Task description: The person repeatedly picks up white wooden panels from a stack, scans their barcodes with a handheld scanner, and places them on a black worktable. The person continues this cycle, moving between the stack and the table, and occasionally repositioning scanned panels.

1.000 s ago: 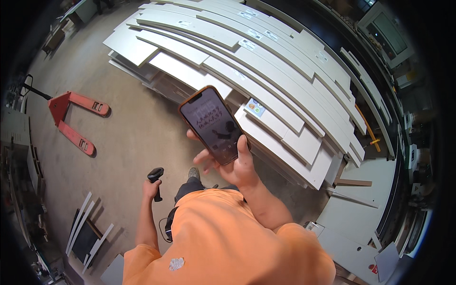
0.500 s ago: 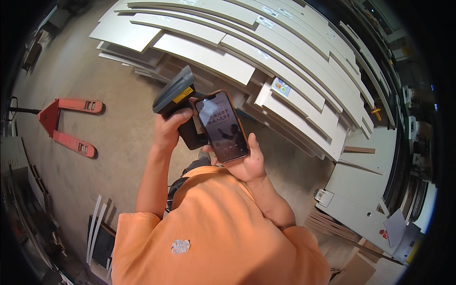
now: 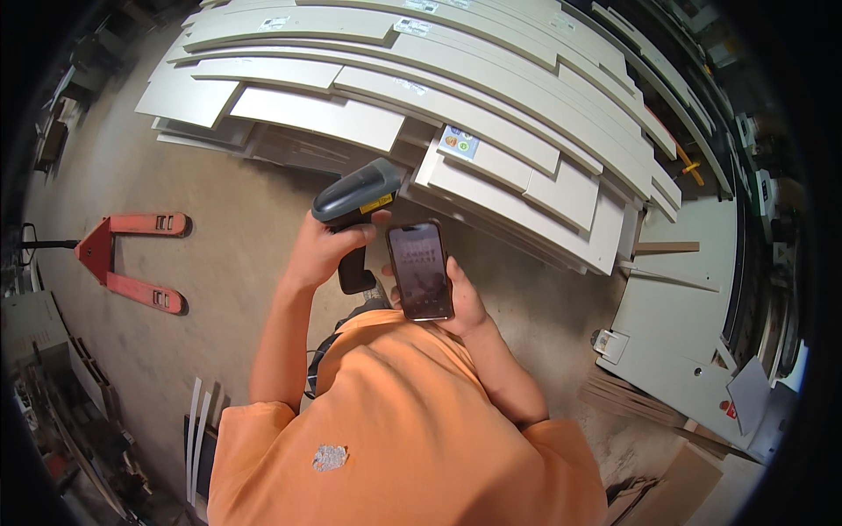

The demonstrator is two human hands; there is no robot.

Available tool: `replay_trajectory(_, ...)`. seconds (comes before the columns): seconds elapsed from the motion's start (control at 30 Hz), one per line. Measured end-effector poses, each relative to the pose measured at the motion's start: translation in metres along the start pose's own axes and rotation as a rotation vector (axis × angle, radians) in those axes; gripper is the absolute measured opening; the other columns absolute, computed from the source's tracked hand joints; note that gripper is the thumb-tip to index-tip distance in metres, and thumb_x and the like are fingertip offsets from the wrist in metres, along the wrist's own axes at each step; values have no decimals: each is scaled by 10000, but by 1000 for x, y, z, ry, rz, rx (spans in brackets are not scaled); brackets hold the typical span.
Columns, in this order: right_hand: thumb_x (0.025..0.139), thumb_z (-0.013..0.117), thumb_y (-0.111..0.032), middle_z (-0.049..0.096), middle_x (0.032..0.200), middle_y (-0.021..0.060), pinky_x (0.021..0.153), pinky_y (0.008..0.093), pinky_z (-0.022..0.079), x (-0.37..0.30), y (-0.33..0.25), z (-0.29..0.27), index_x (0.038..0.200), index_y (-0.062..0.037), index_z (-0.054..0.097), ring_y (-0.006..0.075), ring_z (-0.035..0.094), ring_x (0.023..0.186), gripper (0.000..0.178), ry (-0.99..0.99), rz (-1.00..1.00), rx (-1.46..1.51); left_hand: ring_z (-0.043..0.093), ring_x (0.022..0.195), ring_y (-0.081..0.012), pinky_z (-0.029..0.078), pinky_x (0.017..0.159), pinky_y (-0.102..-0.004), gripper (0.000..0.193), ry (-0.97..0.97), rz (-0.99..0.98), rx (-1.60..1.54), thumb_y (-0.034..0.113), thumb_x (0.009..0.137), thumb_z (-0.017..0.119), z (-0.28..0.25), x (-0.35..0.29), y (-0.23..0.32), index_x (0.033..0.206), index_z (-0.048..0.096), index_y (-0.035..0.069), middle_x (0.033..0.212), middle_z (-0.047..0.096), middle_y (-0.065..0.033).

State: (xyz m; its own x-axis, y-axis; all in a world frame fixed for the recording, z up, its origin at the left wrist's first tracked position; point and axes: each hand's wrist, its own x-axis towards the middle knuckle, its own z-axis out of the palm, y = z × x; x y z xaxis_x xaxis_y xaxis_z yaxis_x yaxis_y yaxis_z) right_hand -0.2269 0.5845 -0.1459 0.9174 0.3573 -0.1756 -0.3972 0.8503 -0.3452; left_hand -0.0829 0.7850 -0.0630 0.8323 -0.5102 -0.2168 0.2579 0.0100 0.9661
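Observation:
My left hand [image 3: 322,252] is closed round the grip of a dark grey handheld barcode scanner [image 3: 357,195] with a yellow label on its side. The scanner's head points up and to the right, toward the stacked boards. In my right hand [image 3: 465,298] is a smartphone [image 3: 420,270] in a brown-edged case, its screen facing up and lit dimly with white text. My thumb lies along the phone's right edge, and fingertips show at its left edge. The phone is just right of the scanner, apart from it.
A large stack of white panels [image 3: 368,140] fills the far side, edges staggered, with a colourful sticker [image 3: 460,141] on one. A red pallet jack [image 3: 107,250] stands on the floor at left. At right is a pale machine table [image 3: 675,307]; white strips [image 3: 198,438] lean at lower left.
The scanner has swung right and down, its head now tilted toward the boards. My right hand has lowered the phone closer to my body and turned it more upright. The view has shifted slightly.

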Motion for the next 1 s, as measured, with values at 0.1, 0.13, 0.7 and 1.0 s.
replay_trajectory(0.1,984,663,-368,642,1211,130,929,353,543,-57,-25,-53,1397,6,479,191,660,1023,587,159,116,-480,685,1025,-182,489,780,-284,478,76,44,-32,21,793,609,3,1,-11,1269,598,-15,983,698,-67)
replay_trajectory(0.13,997,639,-278,654,1090,56,877,294,509,-86,-27,-71,1333,-3,552,141,626,939,443,344,142,-688,700,1013,-198,498,790,-303,468,128,7,15,16,793,599,4,-1,-15,1260,597,-16,964,675,-60)
replay_trajectory(0.7,917,617,-165,720,1071,122,744,347,561,-190,108,-197,1261,-4,639,192,694,900,380,780,801,-1178,686,947,-157,548,869,-325,440,-134,-90,-88,40,864,734,38,87,-26,1282,607,-16,1082,697,-79)
replay_trajectory(1.0,953,587,-194,751,1003,129,761,334,564,-59,68,-133,1145,22,706,190,712,885,313,864,750,-1445,554,785,-71,497,746,-285,244,-390,1,143,123,816,780,-30,146,33,1014,692,11,812,657,5)
